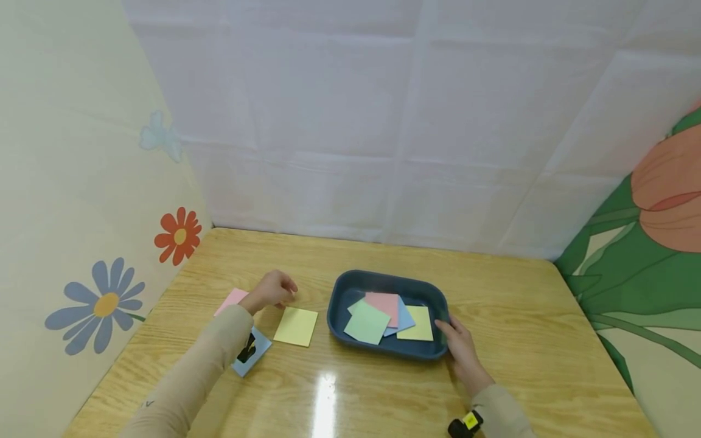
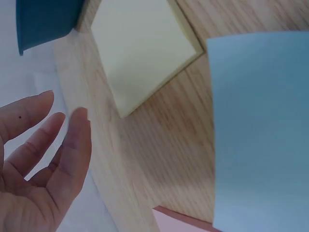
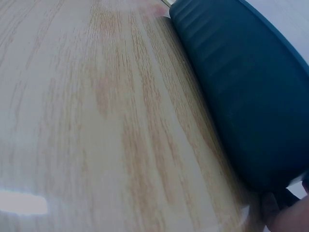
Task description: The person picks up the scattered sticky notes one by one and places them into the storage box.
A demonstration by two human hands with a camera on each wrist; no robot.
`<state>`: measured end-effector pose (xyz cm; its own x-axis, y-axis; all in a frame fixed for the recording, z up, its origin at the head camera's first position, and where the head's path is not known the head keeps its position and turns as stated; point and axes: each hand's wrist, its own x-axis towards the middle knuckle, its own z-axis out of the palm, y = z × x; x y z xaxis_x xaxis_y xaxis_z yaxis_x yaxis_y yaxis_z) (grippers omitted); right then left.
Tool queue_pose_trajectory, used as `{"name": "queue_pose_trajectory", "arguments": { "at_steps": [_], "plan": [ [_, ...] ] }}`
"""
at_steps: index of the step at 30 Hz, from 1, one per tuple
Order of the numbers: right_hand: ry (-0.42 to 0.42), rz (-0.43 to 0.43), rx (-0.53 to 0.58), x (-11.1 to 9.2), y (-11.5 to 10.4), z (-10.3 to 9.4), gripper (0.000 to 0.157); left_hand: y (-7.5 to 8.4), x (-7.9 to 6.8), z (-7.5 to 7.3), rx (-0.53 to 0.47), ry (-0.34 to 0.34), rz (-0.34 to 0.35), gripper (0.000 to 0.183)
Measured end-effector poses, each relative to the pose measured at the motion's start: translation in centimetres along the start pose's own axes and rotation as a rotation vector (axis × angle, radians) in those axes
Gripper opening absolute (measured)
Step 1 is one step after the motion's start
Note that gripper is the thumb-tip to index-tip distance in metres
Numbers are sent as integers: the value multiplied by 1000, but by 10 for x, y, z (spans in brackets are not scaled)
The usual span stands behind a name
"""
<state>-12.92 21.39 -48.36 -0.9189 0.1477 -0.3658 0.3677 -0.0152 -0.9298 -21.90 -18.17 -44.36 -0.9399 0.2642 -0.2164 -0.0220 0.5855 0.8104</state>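
Note:
My left hand [image 1: 274, 289] is in the air just behind a yellow sticky-note pad [image 1: 296, 326], its fingers loosely bent and holding nothing. In the left wrist view the yellow pad shows its thickness on the wood, beside a blue sticky-note pad [image 2: 260, 130]. A pink pad [image 1: 231, 299] lies partly hidden behind the left forearm. At the right end of a dark blue tray [image 1: 378, 351], my right hand [image 1: 462, 350] grips the rim, thumb on the inner side. Inside lie green notes [image 1: 368, 322], a pink one [image 1: 381, 300], a blue one [image 1: 407, 319] and a yellow one [image 1: 420, 325], partly overlapping.
The wooden table [image 1: 509, 316] meets a white cloth [image 1: 383, 121] at its back edge. Flower-patterned cloths hang on both sides. Black wrist cameras [image 1: 464, 426] sit on the forearms, and a bright glare [image 1: 325, 401] shows on the tabletop.

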Motion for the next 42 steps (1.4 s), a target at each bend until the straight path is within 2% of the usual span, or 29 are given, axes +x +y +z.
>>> {"name": "queue_pose_trajectory", "arguments": {
  "at_steps": [5,12,19,24,32,42],
  "plan": [
    [-3,-3,1,0,0,0,64,-1,0,1,87,-4,-23,17],
    [-3,-10,0,0,0,0,63,-6,2,5,131,5,-72,16],
    [-1,1,-14,-1,0,1,63,-9,3,11,162,-21,-116,19],
    [-1,6,-13,-2,1,1,64,-13,4,18,243,-25,-115,21],
    [0,15,-10,-2,2,1,65,-14,5,23,309,-48,-103,23],
    [2,4,6,0,-1,1,63,-13,6,21,415,-69,-34,26]
  ]
}}
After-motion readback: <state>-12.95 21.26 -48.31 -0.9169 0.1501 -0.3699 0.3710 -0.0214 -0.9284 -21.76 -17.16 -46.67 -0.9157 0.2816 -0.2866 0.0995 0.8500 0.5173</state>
